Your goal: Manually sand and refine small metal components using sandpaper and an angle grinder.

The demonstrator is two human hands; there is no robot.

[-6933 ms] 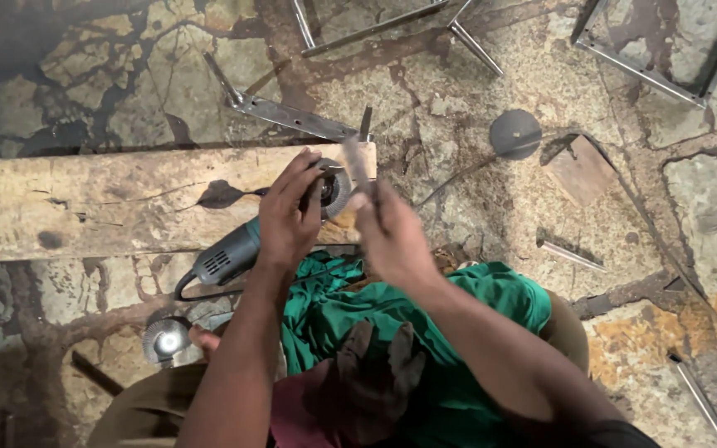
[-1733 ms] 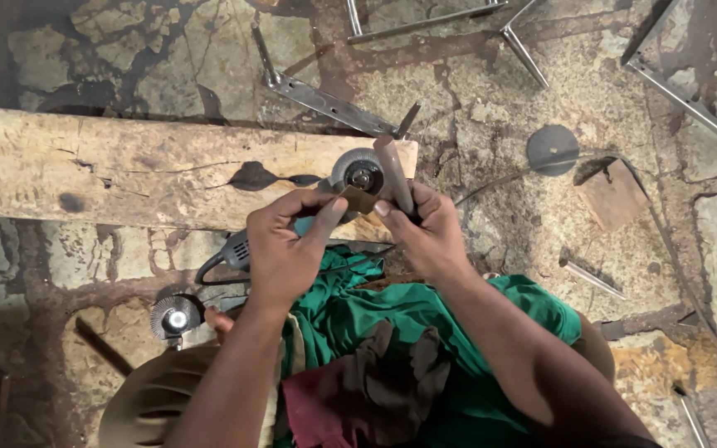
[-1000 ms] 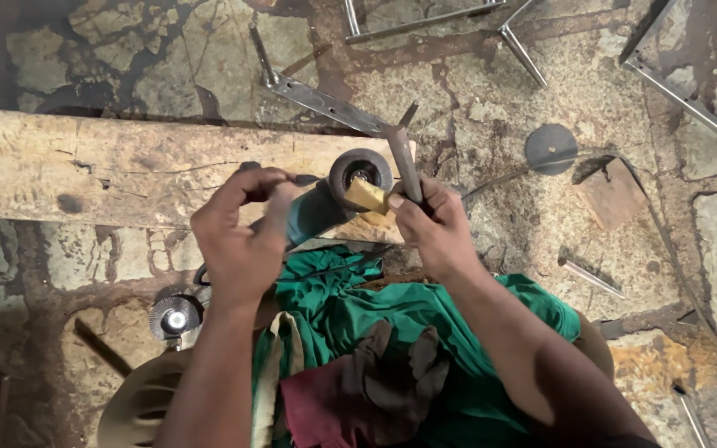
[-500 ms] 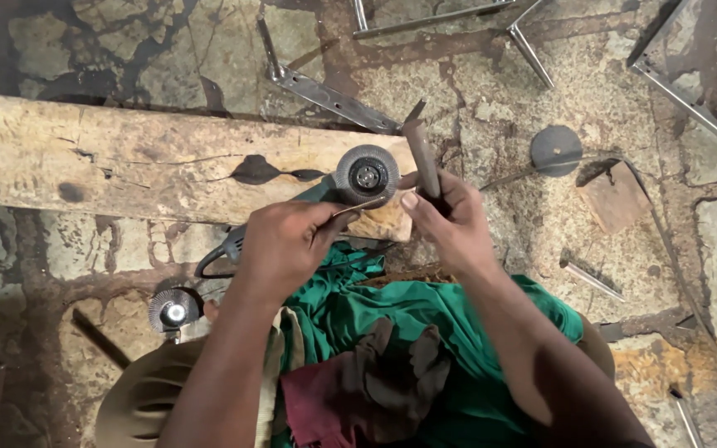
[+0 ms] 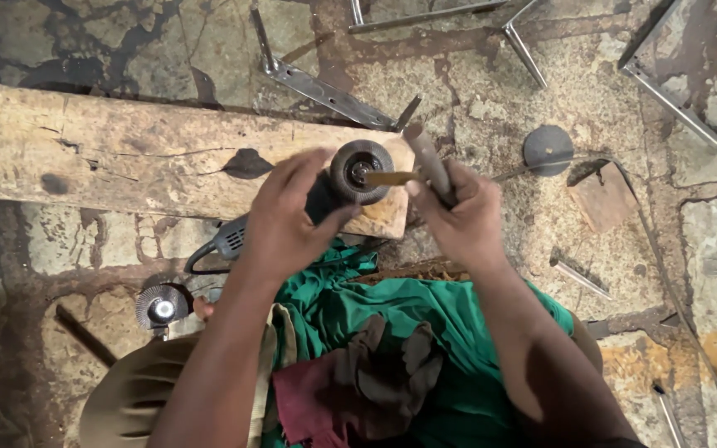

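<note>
Now: left hand (image 5: pixel 288 217) fingers wrapped round the grinder (image 5: pixel 309 207) body; right hand (image 5: pixel 458 217) fingers closed on a spanner (image 5: pixel 426 162), its tip at the disc (image 5: pixel 361 171).

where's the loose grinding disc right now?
Head view: the loose grey disc lies flat on the stone floor, upper right of the right hand, just left of a small brown block.
</note>
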